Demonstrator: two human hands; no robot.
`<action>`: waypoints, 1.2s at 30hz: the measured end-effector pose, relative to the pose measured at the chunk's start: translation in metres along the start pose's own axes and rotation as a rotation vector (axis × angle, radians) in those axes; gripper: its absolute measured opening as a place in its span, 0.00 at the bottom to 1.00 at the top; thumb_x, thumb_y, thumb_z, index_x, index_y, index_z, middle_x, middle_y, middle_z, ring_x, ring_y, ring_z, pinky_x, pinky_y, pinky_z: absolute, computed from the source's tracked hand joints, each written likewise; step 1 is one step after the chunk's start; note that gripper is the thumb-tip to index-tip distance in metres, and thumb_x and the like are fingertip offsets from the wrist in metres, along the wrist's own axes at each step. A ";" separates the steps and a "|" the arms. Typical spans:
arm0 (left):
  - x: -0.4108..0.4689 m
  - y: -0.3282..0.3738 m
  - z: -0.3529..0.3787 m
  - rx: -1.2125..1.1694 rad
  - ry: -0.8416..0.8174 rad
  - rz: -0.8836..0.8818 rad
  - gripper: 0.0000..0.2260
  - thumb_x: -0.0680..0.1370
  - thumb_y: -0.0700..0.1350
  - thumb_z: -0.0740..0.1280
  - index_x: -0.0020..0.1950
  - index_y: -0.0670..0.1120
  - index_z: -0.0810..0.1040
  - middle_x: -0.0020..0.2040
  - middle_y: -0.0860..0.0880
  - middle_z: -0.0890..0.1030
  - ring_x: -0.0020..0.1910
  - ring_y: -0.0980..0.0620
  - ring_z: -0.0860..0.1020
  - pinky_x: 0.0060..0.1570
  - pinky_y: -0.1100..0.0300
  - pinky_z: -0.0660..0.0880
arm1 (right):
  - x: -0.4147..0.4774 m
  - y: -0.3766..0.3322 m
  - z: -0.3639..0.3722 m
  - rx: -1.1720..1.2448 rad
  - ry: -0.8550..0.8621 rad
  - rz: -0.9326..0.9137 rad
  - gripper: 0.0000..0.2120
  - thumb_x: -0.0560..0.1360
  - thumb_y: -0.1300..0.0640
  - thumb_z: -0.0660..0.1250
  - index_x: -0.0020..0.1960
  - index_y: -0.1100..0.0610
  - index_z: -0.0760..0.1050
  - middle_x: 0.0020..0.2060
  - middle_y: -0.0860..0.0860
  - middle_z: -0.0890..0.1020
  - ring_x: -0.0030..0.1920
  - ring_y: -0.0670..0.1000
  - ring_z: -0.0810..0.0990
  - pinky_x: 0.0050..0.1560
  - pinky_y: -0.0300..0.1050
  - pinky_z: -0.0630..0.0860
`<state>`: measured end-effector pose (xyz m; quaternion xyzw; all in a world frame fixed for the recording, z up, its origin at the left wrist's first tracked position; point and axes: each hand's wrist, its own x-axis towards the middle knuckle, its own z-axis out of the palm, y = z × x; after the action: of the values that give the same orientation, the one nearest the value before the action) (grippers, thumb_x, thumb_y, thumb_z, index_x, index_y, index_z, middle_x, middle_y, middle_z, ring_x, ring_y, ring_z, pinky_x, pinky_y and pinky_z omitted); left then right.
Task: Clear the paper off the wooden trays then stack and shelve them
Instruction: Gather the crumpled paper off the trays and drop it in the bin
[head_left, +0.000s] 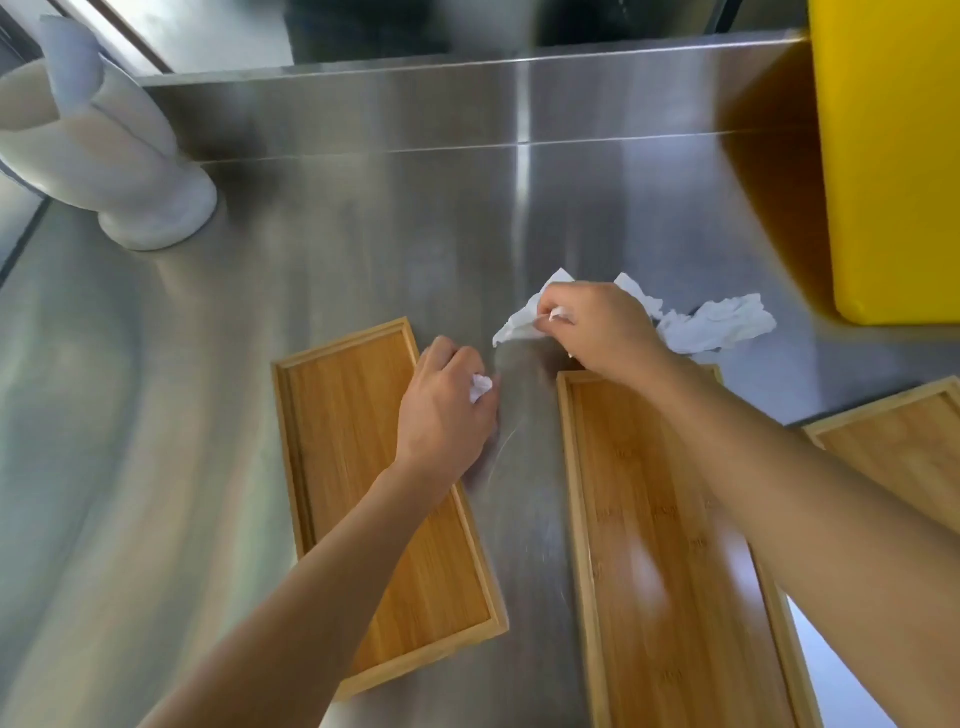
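Three long wooden trays lie side by side on a steel counter: the left tray (343, 441), the middle tray (654, 545) and the right tray (904, 457), of which only a corner shows. My left hand (447, 410) hovers over the left tray's far right edge, closed on a small wad of white paper (480, 387). My right hand (597, 327) is beyond the middle tray's far end, pinching a crumpled white paper sheet (519, 325). More crumpled paper (717, 325) lies on the counter just right of that hand. No paper shows on the visible tray surfaces.
A white paper-towel holder (104, 156) stands at the far left of the steel counter (311, 260). A large yellow bin (893, 156) occupies the far right. A raised steel backsplash runs along the back.
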<state>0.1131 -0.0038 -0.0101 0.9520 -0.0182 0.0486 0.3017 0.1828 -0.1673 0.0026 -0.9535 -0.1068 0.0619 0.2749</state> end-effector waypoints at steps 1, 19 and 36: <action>0.001 -0.001 0.000 -0.037 0.002 0.005 0.04 0.74 0.37 0.66 0.39 0.39 0.74 0.44 0.45 0.71 0.40 0.50 0.70 0.34 0.66 0.63 | 0.001 0.000 -0.003 0.054 0.052 -0.007 0.07 0.76 0.57 0.60 0.47 0.58 0.76 0.43 0.55 0.81 0.46 0.57 0.77 0.43 0.48 0.70; 0.040 0.046 0.004 -0.285 -0.081 0.034 0.20 0.72 0.25 0.54 0.58 0.43 0.68 0.53 0.52 0.69 0.52 0.48 0.77 0.43 0.63 0.70 | -0.022 0.030 -0.101 0.238 0.471 0.137 0.13 0.73 0.53 0.66 0.54 0.57 0.71 0.47 0.45 0.74 0.46 0.41 0.72 0.40 0.28 0.65; 0.076 0.087 0.069 0.377 -0.411 0.196 0.25 0.75 0.64 0.58 0.64 0.48 0.64 0.47 0.44 0.80 0.43 0.41 0.80 0.38 0.52 0.74 | -0.062 0.106 -0.076 -0.221 0.001 0.409 0.19 0.72 0.54 0.69 0.62 0.50 0.73 0.58 0.56 0.80 0.55 0.58 0.77 0.44 0.44 0.68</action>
<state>0.1885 -0.1155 -0.0089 0.9749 -0.1613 -0.1136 0.1032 0.1543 -0.3082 0.0129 -0.9797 0.0827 0.1036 0.1504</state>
